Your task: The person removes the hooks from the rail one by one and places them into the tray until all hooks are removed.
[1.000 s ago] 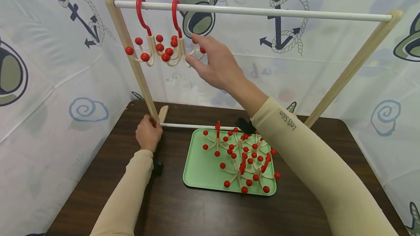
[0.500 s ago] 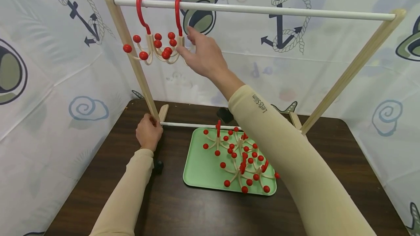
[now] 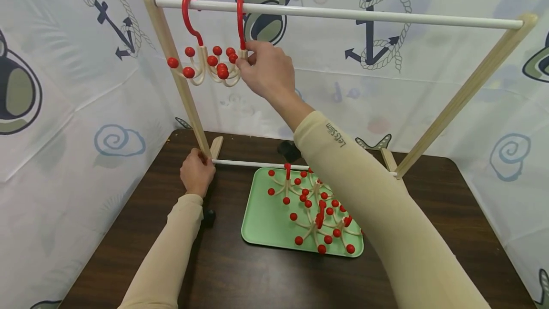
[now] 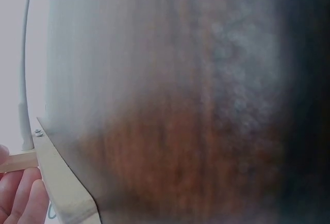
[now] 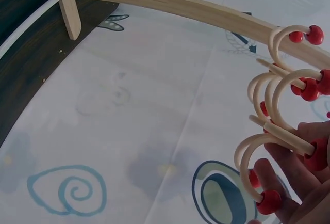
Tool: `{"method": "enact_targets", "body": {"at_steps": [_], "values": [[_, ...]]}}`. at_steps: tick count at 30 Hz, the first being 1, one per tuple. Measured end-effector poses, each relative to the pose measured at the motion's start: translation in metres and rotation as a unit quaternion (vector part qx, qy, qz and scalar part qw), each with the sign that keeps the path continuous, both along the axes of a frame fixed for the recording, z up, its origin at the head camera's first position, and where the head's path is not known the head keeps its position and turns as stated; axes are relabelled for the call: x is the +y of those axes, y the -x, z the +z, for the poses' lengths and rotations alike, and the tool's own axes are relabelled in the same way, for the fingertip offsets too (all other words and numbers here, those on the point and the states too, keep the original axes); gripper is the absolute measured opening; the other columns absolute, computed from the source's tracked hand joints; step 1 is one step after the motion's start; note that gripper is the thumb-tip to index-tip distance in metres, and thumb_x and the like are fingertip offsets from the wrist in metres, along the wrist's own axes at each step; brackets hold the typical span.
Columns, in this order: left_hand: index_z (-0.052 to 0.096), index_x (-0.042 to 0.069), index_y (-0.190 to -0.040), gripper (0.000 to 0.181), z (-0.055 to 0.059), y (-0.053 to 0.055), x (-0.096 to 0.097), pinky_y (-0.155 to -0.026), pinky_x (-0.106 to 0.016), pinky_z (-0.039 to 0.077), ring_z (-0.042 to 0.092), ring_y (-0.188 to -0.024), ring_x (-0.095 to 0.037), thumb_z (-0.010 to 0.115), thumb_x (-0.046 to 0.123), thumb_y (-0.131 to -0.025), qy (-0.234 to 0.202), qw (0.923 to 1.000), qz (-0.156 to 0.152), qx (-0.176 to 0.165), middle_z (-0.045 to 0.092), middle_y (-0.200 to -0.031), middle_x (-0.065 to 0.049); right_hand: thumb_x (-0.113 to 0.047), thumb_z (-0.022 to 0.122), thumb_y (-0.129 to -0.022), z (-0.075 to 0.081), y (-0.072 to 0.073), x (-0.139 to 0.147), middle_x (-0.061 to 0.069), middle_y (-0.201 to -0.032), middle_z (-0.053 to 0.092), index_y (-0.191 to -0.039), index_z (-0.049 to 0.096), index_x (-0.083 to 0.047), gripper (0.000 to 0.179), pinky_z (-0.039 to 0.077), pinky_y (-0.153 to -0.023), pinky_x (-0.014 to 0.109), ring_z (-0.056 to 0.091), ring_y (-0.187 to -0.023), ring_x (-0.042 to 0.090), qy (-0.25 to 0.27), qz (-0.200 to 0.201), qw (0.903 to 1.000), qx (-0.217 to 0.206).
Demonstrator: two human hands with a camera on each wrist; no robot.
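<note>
My right hand (image 3: 270, 70) pinches the stem of a many-armed hanger, whose red hook (image 3: 240, 23) hangs over the white rod (image 3: 364, 13). Cream curved arms tipped with red balls (image 5: 268, 202) spread beside my fingers in the right wrist view. Left of it on the rod hangs a similar hanger (image 3: 188, 18); the arms of the two lie close, and I cannot tell if they touch. My left hand (image 3: 197, 173) grips the foot of the left wooden post (image 3: 182, 82). In the left wrist view its fingers (image 4: 23, 195) curl at the wooden base.
A green tray (image 3: 261, 228) on the dark wooden table (image 3: 240, 280) bears several more red-hooked hangers, partly hidden by my right sleeve. The right wooden post (image 3: 463, 97) holds the rod's other end. A lower white bar (image 3: 253, 163) runs behind the tray; a printed cloth hangs behind.
My right hand has come left and its fingers have closed on the second hanger's stem. That hanger has slid slightly right along the rod. The left hand stays at the post.
</note>
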State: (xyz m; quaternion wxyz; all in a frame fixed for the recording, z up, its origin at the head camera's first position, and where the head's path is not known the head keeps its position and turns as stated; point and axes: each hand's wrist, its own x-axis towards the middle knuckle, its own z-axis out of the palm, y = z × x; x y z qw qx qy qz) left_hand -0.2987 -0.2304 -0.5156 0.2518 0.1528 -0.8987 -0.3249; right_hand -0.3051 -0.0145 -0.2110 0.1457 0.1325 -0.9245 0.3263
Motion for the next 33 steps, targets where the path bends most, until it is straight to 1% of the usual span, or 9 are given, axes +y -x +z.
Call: {"method": "enact_targets", "body": {"at_steps": [6,12,15,19,22,24,29,33], "values": [[0.060,0.001,-0.100,0.019,-0.005,0.002,-0.001,-0.071,-0.054,0.046,0.062,-0.077,-0.037,0.066,0.014,-0.087,0.004,1.0000,0.003,-0.006,0.064,-0.086,-0.016,-0.035,0.058,-0.097,0.000,0.001,0.014,-0.002,-0.104,0.073,-0.131,0.063,-0.019,0.038,0.047,-0.073,0.029,0.062,-0.092,0.014,0.007,0.006,0.9999,0.005],[0.061,0.001,-0.100,0.020,-0.003,0.002,0.000,-0.071,-0.054,0.046,0.062,-0.077,-0.037,0.067,0.015,-0.087,0.003,1.0000,0.002,-0.009,0.065,-0.086,-0.016,-0.036,0.063,-0.094,0.009,0.001,0.028,-0.002,-0.106,0.073,-0.124,0.068,-0.018,0.035,0.047,-0.073,0.030,0.066,-0.093,0.012,0.021,0.014,0.9997,0.008],[0.061,0.001,-0.101,0.020,-0.002,0.002,-0.001,-0.072,-0.054,0.046,0.062,-0.078,-0.037,0.067,0.015,-0.088,0.000,0.9999,0.004,-0.010,0.065,-0.087,-0.016,-0.035,0.066,-0.093,0.014,0.000,0.033,-0.001,-0.106,0.073,-0.123,0.069,-0.017,0.035,0.047,-0.072,0.029,0.066,-0.092,0.011,0.038,0.016,0.9990,0.016],[0.061,0.001,-0.102,0.021,-0.003,0.002,-0.001,-0.073,-0.054,0.046,0.062,-0.078,-0.037,0.067,0.015,-0.088,0.000,0.9999,0.001,-0.013,0.065,-0.088,-0.016,-0.033,0.068,-0.092,0.018,-0.002,0.042,0.000,-0.103,0.074,-0.120,0.071,-0.015,0.033,0.048,-0.069,0.027,0.065,-0.088,0.010,0.065,0.019,0.9969,0.041],[0.061,0.001,-0.101,0.020,-0.003,0.002,-0.001,-0.073,-0.054,0.046,0.062,-0.078,-0.037,0.067,0.016,-0.088,0.000,0.9999,0.003,-0.012,0.065,-0.087,-0.016,-0.033,0.069,-0.092,0.021,-0.004,0.050,-0.001,-0.102,0.074,-0.119,0.071,-0.016,0.032,0.048,-0.070,0.026,0.066,-0.088,0.009,0.077,0.017,0.9952,0.058],[0.060,0.002,-0.100,0.020,-0.004,0.001,-0.002,-0.073,-0.054,0.046,0.062,-0.078,-0.037,0.067,0.016,-0.088,-0.001,0.9999,0.006,-0.012,0.065,-0.087,-0.016,-0.034,0.069,-0.091,0.022,-0.005,0.056,-0.001,-0.103,0.074,-0.119,0.071,-0.016,0.034,0.048,-0.072,0.025,0.066,-0.090,0.008,0.082,0.013,0.9947,0.061],[0.061,0.001,-0.102,0.021,-0.005,0.002,-0.003,-0.073,-0.053,0.046,0.061,-0.079,-0.037,0.066,0.017,-0.089,-0.001,0.9998,0.005,-0.017,0.064,-0.088,-0.016,-0.035,0.069,-0.091,0.019,-0.013,0.073,0.000,-0.102,0.074,-0.122,0.070,-0.014,0.037,0.050,-0.076,0.023,0.067,-0.088,0.007,0.109,0.001,0.9932,0.043],[0.060,0.001,-0.103,0.021,-0.006,0.002,-0.004,-0.073,-0.054,0.046,0.061,-0.079,-0.037,0.066,0.017,-0.090,0.000,0.9998,0.002,-0.019,0.064,-0.089,-0.016,-0.037,0.069,-0.090,0.011,-0.028,0.085,-0.001,-0.104,0.073,-0.122,0.069,-0.014,0.040,0.050,-0.077,0.025,0.066,-0.090,0.008,0.129,-0.013,0.9914,0.015]]}}
